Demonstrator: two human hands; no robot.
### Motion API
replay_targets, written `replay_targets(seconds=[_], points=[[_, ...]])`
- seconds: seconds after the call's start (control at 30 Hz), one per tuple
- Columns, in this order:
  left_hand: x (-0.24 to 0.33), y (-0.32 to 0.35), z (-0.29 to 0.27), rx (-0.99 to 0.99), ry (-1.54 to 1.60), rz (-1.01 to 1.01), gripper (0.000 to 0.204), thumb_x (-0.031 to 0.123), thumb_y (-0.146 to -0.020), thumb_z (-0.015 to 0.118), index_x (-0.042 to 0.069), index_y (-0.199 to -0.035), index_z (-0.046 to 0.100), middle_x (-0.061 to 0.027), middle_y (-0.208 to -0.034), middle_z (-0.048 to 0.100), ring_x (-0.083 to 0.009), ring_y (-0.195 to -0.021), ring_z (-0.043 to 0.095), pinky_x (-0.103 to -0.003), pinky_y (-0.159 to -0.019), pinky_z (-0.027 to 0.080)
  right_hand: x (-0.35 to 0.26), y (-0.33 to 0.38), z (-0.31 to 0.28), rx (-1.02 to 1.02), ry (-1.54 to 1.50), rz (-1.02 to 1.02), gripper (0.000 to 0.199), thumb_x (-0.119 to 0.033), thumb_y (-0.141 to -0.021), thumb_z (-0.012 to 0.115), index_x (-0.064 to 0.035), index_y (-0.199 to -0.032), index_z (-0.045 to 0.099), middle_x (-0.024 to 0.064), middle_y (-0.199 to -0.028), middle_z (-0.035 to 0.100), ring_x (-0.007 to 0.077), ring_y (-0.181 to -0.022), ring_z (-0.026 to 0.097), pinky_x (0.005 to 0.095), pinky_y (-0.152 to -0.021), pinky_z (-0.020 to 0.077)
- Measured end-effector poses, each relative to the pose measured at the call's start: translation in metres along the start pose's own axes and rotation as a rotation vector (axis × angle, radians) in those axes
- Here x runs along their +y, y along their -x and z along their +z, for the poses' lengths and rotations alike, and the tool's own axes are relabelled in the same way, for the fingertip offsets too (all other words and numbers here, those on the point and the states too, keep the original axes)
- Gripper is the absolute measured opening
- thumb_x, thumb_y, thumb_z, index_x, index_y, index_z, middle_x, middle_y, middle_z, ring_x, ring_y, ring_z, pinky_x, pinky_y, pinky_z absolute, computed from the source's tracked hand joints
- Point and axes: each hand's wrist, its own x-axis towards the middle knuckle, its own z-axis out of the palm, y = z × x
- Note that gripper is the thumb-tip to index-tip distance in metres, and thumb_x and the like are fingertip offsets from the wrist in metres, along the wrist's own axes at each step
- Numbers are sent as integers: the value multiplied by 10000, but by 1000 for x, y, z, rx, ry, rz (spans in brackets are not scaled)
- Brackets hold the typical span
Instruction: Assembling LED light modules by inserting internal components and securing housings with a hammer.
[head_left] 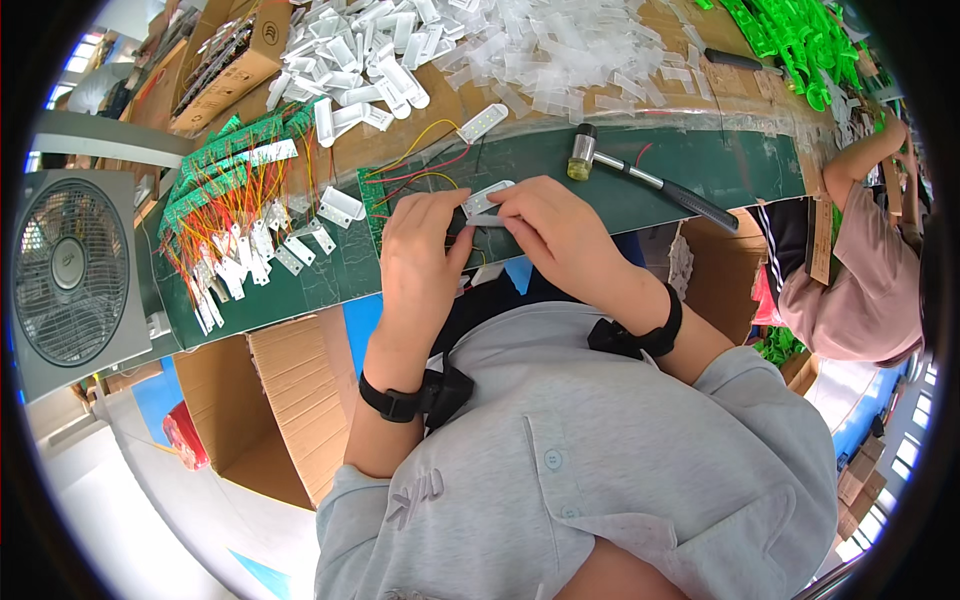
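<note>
Piles of white housings [400, 50] are waiting at the worktop's far edge while the left hand [420, 250] and right hand [555, 235] are pinching one white strip piece [487, 200] at the near edge, many wired boards [235, 215] lying unassembled.

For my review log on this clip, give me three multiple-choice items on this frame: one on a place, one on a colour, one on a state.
1. Where does the small hammer lie?
A. On the green bench top, right of the hands
B. On the floor by the fan
C. Inside a cardboard box

2. What colour are the circuit boards stacked left of the hands?
A. Blue
B. Green
C. Black

3. How is the small white housing held?
A. Lying untouched on the bench
B. In the left hand alone
C. Between the left hand and right hand

Answers: 1 A, the hammer rests on the green surface beyond the right hand. 2 B, the boards are green with coloured wires. 3 C, the fingers of both hands close on it.
</note>
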Motion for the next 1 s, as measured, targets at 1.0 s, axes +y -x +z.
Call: replay_targets(seconds=[1.0], points=[[-1, 0, -3, -9, 53, -30, 395, -29, -803, 765, 16, -1187, 687, -154, -1038, 684, -326, -958, 633, -398, -769, 529, 8, -27, -6, -57, 52, 153, 138, -21, -882, 657, -38, -1015, 692, 126, -881, 638, 370, -872, 648, 460, -761, 539]])
